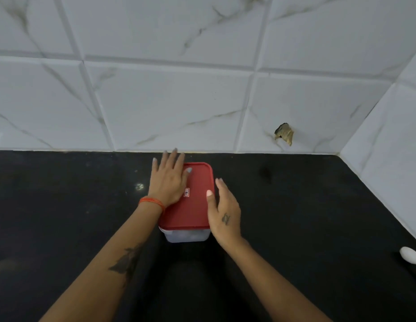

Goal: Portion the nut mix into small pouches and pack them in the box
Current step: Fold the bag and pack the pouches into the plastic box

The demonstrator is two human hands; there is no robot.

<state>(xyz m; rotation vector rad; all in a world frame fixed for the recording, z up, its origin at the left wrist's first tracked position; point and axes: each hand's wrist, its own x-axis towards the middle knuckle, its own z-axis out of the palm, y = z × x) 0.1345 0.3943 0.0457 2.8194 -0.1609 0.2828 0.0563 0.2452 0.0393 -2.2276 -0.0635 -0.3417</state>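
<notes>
1. Box (187, 235): clear body, centre of frame on the black surface (295, 205), near the tiled wall (179, 101). Contents too blurred to tell.
2. Lid (195, 205): red, seated on the box, small sticker near its middle.
3. Left hand (168, 180): flat on the lid's left half, fingers straight and spread, tips past the far edge. Holds nothing. Orange thread band at the wrist.
4. Right hand (223, 212): along the lid's right edge, thumb tip on the lid top, fingers straight down the side. Open, no grip.
5. Spoon (411, 256): white, lower right edge of frame, on the surface, well apart from the box.
6. Wall: chipped hole (284, 134) in a tile, right of centre, just above the surface.
</notes>
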